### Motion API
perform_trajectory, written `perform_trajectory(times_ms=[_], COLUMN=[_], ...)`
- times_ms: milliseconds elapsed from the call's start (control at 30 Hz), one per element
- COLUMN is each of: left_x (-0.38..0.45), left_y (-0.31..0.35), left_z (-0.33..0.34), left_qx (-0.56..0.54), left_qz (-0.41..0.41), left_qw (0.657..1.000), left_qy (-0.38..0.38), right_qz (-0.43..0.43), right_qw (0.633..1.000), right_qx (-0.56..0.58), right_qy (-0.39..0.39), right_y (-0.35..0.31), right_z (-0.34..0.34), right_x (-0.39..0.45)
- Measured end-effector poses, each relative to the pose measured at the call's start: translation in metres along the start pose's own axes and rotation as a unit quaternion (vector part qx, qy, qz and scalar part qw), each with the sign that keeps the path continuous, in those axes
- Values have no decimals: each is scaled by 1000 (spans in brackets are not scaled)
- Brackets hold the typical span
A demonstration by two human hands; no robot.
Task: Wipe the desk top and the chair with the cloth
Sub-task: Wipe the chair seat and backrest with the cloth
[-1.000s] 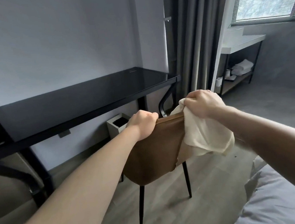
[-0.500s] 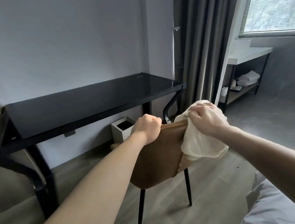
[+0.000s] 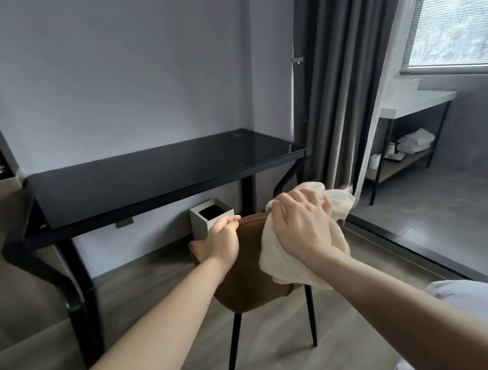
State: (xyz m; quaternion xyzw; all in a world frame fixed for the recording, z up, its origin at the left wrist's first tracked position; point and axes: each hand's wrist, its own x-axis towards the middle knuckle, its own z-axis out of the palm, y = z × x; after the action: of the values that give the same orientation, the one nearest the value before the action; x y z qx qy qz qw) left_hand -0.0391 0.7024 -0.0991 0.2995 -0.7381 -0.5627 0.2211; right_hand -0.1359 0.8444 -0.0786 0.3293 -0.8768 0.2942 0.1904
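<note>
1. The brown chair (image 3: 247, 275) sits in the middle of the room with its back toward the camera, on thin black legs, just in front of the black table (image 3: 156, 176) that's pushed up against the far wall.
2. The left hand (image 3: 223, 242) is on the left part of the chair's top edge, its fingers (image 3: 228, 220) curled over the edge and gripping it.
3. The right hand (image 3: 302, 227) lies flat over the cream cloth (image 3: 281, 259), fingers spread and mostly straight, pressing the cloth against the right side of the chair back near the top.
4. The cloth is bunched up under that hand; part of it pokes out over the top edge to the far right, and the rest hangs down the near side of the backrest.
5. The table top is glossy and dark, well clear of both hands.
6. A small white bin (image 3: 210, 219) with a dark opening stands on the floor under the table, just past the chair.
7. Grey curtains (image 3: 342, 67) hang to the right of the table, and a white-topped shelf unit (image 3: 412, 123) with folded towels sits further right under the window.
</note>
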Motion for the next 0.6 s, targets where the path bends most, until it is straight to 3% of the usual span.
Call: perform_trajectory(times_ms=[133,300,600], left_x=[3,-21,-70], left_y=[-8,-1,5], left_z=[-42,-93,-155], left_qx=[3,113,189], left_qz=[-8,43,150], left_qw=[999,992,971], left_qy=[-52,-24,10], right_qz=[-44,-95,-164], right_qw=[998,993,970], right_qx=[-40,-44,168], right_qy=[-33,-60,-60], right_y=[-31,-53,-111], right_z=[10,15,16], right_x=[-5,-2,-4])
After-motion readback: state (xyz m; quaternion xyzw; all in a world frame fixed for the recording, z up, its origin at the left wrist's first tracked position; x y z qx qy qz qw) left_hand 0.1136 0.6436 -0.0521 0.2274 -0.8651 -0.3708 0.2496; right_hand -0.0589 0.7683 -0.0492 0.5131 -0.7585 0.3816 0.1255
